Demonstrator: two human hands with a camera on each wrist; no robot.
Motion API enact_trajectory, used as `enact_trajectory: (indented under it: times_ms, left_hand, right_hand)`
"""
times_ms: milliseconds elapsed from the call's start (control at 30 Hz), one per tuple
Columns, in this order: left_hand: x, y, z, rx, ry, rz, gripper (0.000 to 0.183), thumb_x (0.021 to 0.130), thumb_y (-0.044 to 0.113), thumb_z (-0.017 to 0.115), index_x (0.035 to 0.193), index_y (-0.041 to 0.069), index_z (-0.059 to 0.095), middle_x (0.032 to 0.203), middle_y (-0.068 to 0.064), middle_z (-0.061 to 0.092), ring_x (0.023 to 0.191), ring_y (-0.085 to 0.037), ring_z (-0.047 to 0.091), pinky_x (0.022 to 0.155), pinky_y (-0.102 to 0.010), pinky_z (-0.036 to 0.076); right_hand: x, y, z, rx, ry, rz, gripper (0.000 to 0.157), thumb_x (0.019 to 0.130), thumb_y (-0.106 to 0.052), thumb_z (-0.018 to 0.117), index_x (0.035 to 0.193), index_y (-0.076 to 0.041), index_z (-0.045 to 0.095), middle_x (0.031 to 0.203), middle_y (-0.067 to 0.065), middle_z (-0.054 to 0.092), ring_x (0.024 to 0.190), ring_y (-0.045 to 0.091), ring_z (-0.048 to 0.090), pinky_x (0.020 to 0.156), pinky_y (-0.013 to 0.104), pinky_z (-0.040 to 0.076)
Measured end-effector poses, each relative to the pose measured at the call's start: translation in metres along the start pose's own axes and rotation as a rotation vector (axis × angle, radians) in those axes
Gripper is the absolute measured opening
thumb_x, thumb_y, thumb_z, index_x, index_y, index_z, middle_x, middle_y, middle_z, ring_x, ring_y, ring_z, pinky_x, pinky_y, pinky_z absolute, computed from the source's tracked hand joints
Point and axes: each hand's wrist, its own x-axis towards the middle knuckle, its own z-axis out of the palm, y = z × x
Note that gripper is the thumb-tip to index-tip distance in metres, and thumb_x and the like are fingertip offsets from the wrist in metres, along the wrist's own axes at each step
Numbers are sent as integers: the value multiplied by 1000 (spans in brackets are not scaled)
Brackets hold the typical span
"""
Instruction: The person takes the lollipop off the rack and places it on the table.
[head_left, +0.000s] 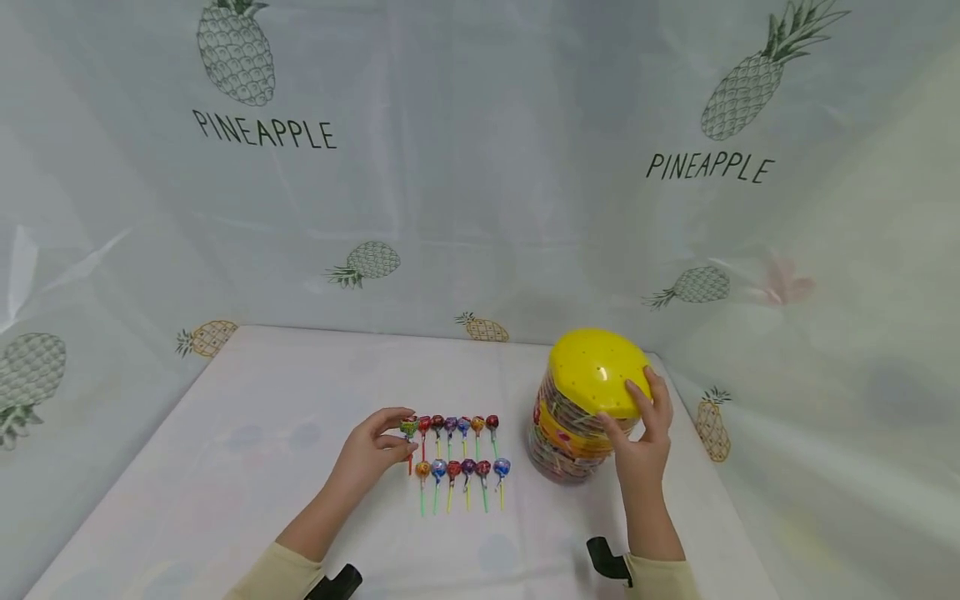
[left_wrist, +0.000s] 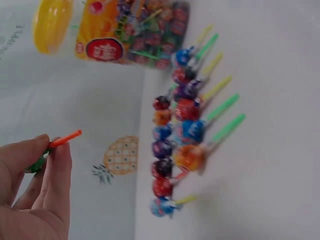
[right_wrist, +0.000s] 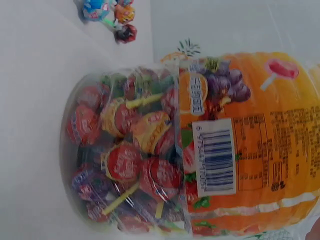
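My left hand [head_left: 375,446] pinches a green-wrapped lollipop [left_wrist: 37,165] by its orange stick, above the left end of the far row of lollipops [head_left: 451,424]. A nearer row of lollipops [head_left: 453,469] lies in front of it, sticks toward me. In the left wrist view, a blue lollipop [left_wrist: 162,206] with a yellow stick ends the far row. My right hand [head_left: 647,437] rests on the yellow lid [head_left: 596,367] of a clear candy jar [head_left: 566,454], thumb and fingers spread over its right side. Wrapped lollipops show through the jar wall in the right wrist view.
A white cloth-covered table [head_left: 300,400] carries the rows and the jar. Behind and beside it hangs a pale curtain [head_left: 480,167] with printed pineapples. The jar stands to the right of the rows, near the table's back right corner.
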Motion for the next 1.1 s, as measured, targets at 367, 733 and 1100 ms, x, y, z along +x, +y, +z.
enact_trajectory:
  times_ms: [367, 733, 1100]
  left_hand:
    - [9, -42, -8, 71, 66, -176, 49, 77, -7, 75, 124, 3, 64, 118, -19, 61, 76, -21, 65, 65, -35, 56]
    - [17, -67, -2, 367, 7, -120, 45, 69, -1, 84, 110, 6, 68, 93, -6, 65, 60, -14, 57, 55, -29, 49]
    - [12, -75, 6, 501, -23, -96, 45, 66, 6, 89, 106, 9, 69, 84, 0, 60, 71, -15, 52, 63, -30, 45]
  right_hand:
    - [2, -6, 7, 39, 49, 14, 49, 74, 21, 70, 120, 8, 58, 148, 21, 35, 144, 28, 17, 115, 34, 19]
    - [4, -1, 5, 30, 36, 4, 50, 73, 20, 70, 120, 9, 57, 149, 22, 34, 145, 30, 14, 116, 35, 17]
    - [-4, 0, -1, 54, 15, 11, 49, 75, 18, 70, 122, 8, 58, 150, 21, 32, 144, 27, 16, 115, 31, 19]
